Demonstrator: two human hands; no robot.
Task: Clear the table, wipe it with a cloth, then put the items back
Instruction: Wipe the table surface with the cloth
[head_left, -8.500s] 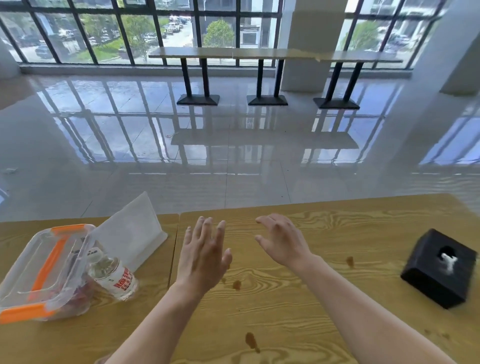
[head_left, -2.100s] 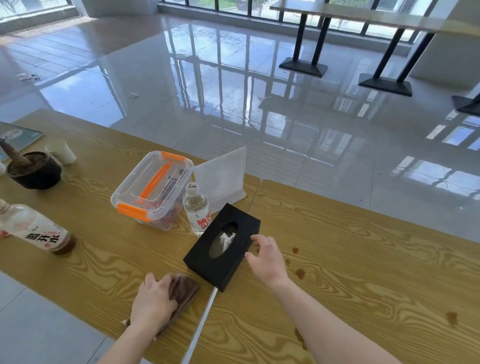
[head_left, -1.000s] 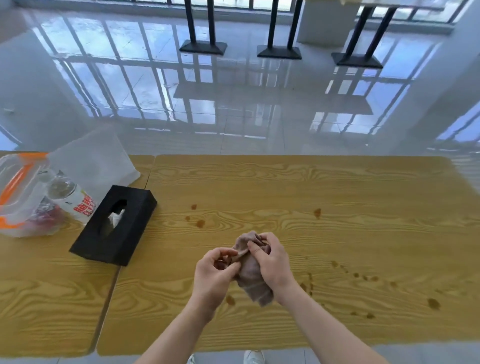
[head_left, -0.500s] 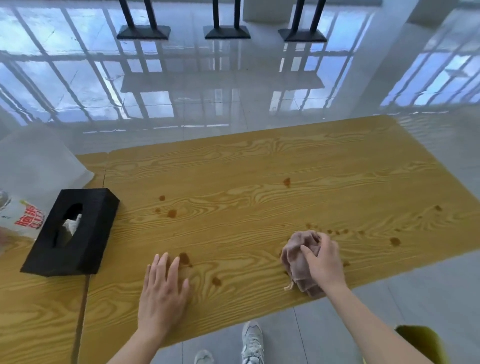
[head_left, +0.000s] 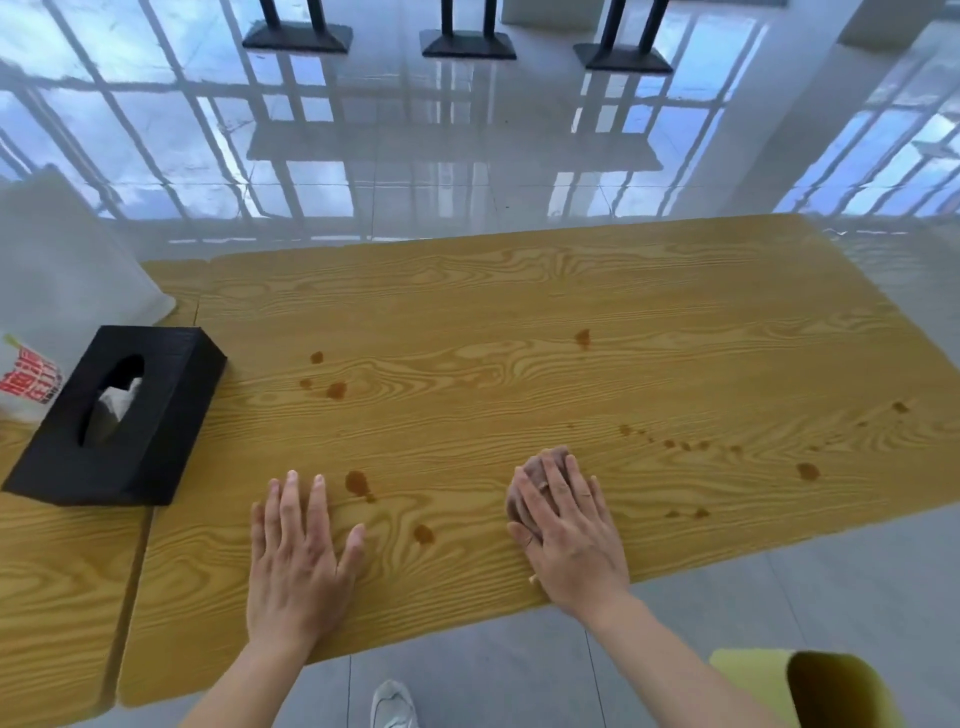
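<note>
A wood-grain table (head_left: 519, 322) carries several brown stains, one (head_left: 356, 482) just beyond my left fingertips. My right hand (head_left: 569, 525) lies flat on a bunched brownish-pink cloth (head_left: 535, 467), pressing it onto the table near the front edge. Only the cloth's far part shows past my fingers. My left hand (head_left: 301, 551) rests palm down on the bare wood, fingers spread, holding nothing. A black tissue box (head_left: 124, 415) sits on the adjoining table at the left.
Behind the tissue box are a white stand-up sign (head_left: 67, 260) and a clear bottle with a red label (head_left: 26, 382), cut off at the left edge. A yellow-green seat (head_left: 831, 686) stands at the lower right. Glossy floor lies beyond the table.
My right hand has flattened over the cloth and slid it slightly left and forward. My left hand stays planted on the table. The view has shifted a little.
</note>
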